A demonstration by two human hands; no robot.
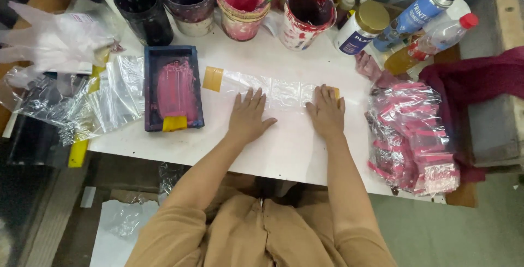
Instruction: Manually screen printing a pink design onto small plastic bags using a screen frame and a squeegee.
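Both hands, left (248, 117) and right (326, 112), lie spread flat on the clear strip (273, 89), whose long axis runs left-right across the counter (289, 152).

White table (295, 152); dark blue tray (173, 88), pink ink, yellow squeegee (174, 123); clear bag strip (273, 89), yellowish tabs; pink-printed bag pile (412, 136); maroon cloth (480, 78), perhaps.

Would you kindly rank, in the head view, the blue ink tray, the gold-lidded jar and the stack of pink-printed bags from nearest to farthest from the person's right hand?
From the right hand:
1. Stack of pink-printed bags, just to its right.
2. Gold-lidded jar, beyond it at the table's back.
3. Blue ink tray, far across to the left, past the left hand.
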